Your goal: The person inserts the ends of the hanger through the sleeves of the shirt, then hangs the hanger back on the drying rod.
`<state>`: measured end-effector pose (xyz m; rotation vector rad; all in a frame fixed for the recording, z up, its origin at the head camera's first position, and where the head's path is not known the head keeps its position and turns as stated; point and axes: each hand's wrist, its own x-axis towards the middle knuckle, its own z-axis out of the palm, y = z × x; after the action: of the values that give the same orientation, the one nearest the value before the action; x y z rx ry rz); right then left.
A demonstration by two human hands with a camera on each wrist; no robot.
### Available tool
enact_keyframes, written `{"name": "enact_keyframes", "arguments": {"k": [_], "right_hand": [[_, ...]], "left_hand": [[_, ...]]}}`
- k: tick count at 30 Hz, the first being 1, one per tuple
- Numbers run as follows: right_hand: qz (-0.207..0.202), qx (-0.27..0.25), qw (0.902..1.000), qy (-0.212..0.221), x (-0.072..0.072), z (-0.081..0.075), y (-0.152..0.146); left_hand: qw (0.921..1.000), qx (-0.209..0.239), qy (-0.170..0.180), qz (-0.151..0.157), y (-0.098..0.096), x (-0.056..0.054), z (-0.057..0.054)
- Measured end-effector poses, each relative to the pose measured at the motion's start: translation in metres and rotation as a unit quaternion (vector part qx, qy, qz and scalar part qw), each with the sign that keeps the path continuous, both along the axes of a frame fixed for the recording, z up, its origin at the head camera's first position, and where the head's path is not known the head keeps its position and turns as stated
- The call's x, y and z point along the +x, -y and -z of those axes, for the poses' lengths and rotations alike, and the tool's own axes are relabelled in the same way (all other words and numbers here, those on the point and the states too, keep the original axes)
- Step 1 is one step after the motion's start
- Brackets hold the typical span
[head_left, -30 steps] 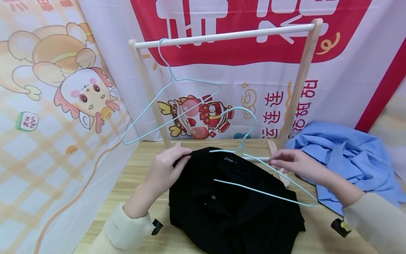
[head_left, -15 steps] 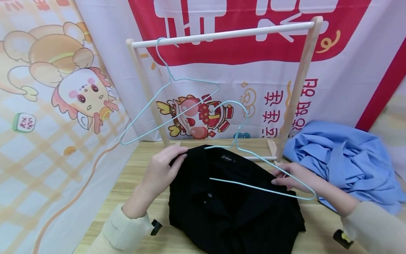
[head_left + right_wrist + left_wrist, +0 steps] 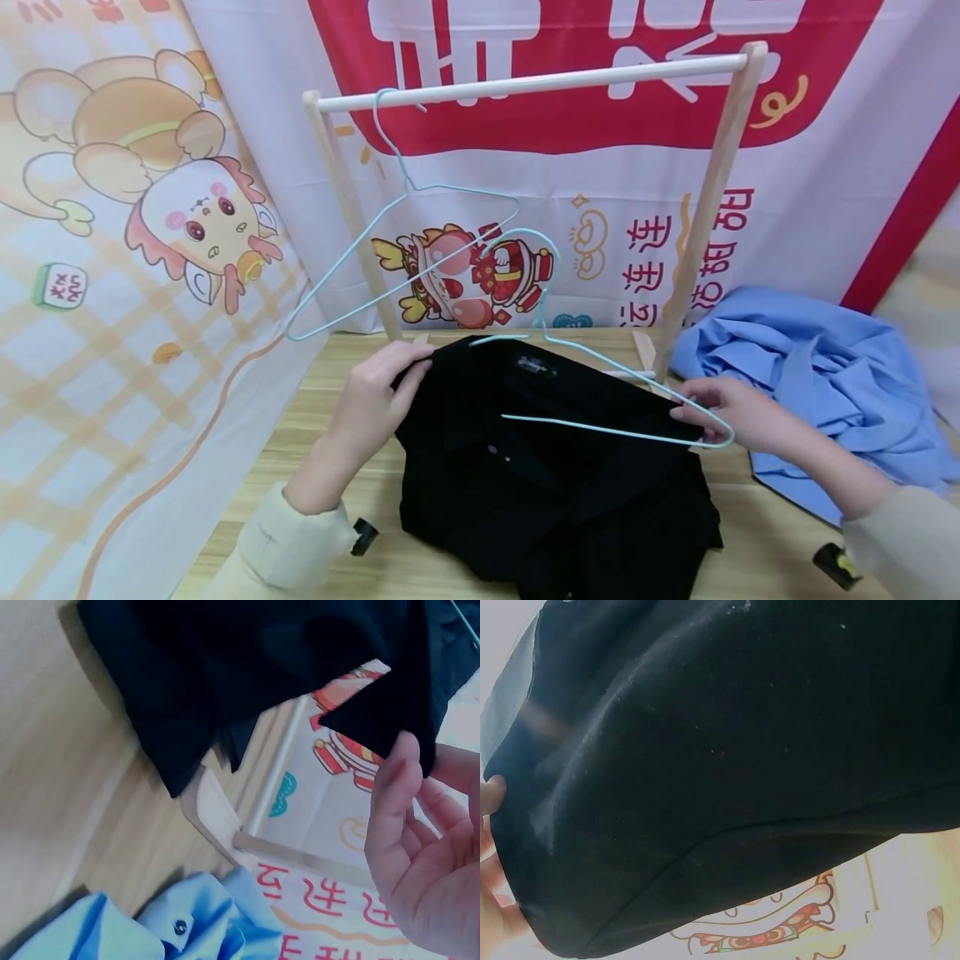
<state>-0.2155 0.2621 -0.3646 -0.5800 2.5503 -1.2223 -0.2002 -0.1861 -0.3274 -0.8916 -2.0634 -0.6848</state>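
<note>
Shifted leftward, the lower hanger sits partly inside the black shirt — left hand pinching one edge; right hand pinching the opposite side.

The right hand is pinching an edge of the black cloth between thumb and finger right here in front of me, and the cloth is hanging out over the table. Just past one dangling corner, a pale wooden foot is showing. A blue cloth with a dark button is lying crumpled near it, and behind, red lettering is running across a white backdrop.
</note>
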Motion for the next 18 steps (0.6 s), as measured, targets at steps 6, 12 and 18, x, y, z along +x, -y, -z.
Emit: {"name": "enact_keyframes", "arguments": {"k": [6,12,18], "right_hand": [[0.030,-0.019,0.9991,0.023,0.002,-0.004,-0.007],[0.040,-0.066,0.9947,0.069,0.007,-0.004,-0.012],[0.025,-0.107,0.9919,0.063,0.013,-0.007,-0.017]], "left_hand": [[0.9999,0.001,-0.009,-0.013,0.000,0.000,0.000],[0.9996,0.000,-0.011,-0.024,0.000,0.000,0.001],[0.9993,-0.001,-0.017,-0.033,-0.001,-0.001,0.004]]}}
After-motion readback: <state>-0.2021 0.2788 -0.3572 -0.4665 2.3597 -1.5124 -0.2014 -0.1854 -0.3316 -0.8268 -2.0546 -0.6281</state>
